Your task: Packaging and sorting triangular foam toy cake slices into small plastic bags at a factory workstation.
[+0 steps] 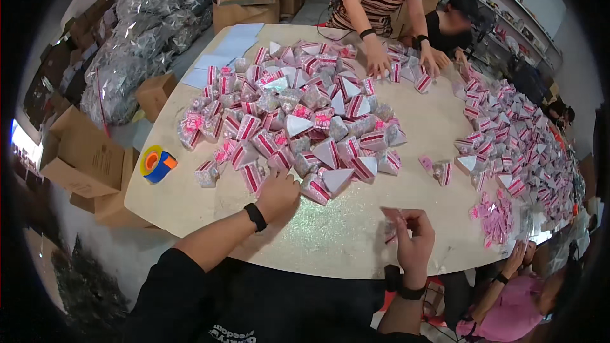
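Observation:
A heap of wedge-shaped packets [297, 125], white and pink striped like cake slices in clear wrapping, covers the middle of the table. At the heap's near edge is my left hand [278, 195], fingers bent down against the packets; its fingertips are partly hidden, so what they grip is unclear. Apart from the heap, over the near right of the table, my right hand [416, 238] pinches a small clear packet with a pink top [391, 217] between thumb and fingers. One striped wedge packet [324, 189] lies just right of my left hand.
A blue and orange tape dispenser [158, 164] sits at the table's left. Another packet pile [508, 133] and pink pieces [494, 219] lie at the right. Across the table, a person's hands [378, 58] touch packets; a person in pink [508, 305] works at lower right. Cardboard boxes [82, 152] stand left.

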Available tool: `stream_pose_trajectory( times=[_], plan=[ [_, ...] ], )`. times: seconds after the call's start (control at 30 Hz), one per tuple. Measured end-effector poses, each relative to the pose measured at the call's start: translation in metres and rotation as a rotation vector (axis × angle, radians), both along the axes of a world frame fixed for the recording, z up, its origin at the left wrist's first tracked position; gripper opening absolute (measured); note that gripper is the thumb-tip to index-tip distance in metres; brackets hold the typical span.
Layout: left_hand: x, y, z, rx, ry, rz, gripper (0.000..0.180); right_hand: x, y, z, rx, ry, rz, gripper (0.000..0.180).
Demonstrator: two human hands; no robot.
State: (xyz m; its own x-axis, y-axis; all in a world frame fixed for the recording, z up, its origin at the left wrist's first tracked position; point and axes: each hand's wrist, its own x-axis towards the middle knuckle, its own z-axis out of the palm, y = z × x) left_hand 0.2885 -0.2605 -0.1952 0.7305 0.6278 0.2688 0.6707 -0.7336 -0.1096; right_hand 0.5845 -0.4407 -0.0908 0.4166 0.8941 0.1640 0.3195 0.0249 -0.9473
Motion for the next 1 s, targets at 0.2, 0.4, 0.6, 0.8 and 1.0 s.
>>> stream_pose_trajectory(
  times=[0.2,0.4,0.6,0.8,1.0],
  plan=[
    [-0.007,0.02,-0.012,-0.075,0.068,-0.052,0.015,-0.015,-0.008,0.004,0.031,-0.028,0.125,0.009],
    [-0.011,0.015,0.015,-0.209,0.111,0.253,0.028,-0.037,-0.004,-0.019,-0.08,-0.003,0.202,0.011],
    [-0.033,0.014,-0.004,-0.3,0.193,0.366,0.039,-0.062,0.008,-0.023,-0.108,-0.066,0.32,0.014],
    [-0.034,-0.006,0.076,-0.776,-0.357,0.103,0.05,-0.061,0.01,-0.026,-0.051,-0.141,0.4,0.011],
    [-0.047,-0.055,0.072,-1.471,-1.319,-0.008,0.062,-0.072,0.015,-0.028,-0.057,0.034,0.589,0.013]
  ],
)
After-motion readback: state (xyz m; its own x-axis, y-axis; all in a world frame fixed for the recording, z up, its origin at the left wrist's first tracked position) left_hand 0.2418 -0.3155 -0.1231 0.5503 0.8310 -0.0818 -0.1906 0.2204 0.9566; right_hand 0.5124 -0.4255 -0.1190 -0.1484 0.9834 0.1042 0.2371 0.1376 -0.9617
